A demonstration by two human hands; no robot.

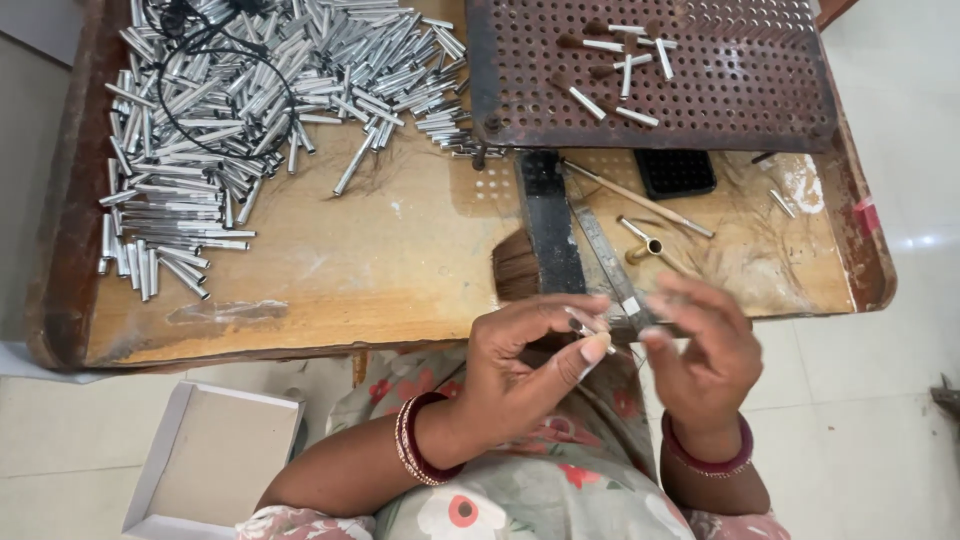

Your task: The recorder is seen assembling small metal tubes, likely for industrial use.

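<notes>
At the table's near edge, left hand (pixel 520 365) pinches a small silver tube (pixel 590 328), long axis pointing right toward right hand (pixel 700 350), fingers loosely curled, holding nothing clearly visible.

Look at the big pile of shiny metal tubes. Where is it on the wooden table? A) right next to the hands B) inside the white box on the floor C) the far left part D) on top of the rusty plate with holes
C, because the pile of shiny metal tubes covers the far left part of the wooden table, away from the left hand and the right hand.
</notes>
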